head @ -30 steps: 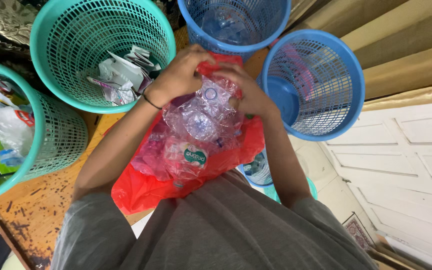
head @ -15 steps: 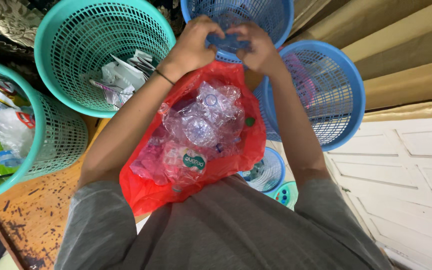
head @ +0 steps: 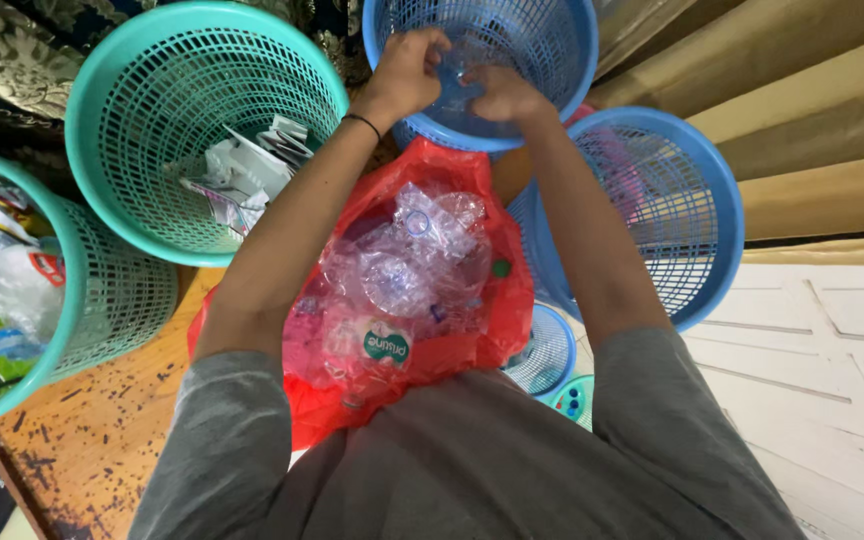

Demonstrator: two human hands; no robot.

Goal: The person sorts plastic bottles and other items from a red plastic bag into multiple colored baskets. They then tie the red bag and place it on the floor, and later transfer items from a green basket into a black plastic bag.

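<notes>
Both hands, left hand [head: 407, 68] and right hand [head: 502, 95], pinch a crinkled clear plastic bottle [head: 459, 72] over the round blue mesh basket [head: 562, 60], above the glossy red bag [head: 472, 340].

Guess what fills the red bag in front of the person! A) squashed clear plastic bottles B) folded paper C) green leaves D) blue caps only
A: the red bag is packed with crumpled clear plastic bottles, while the folded paper lies in a teal basket instead.
</notes>
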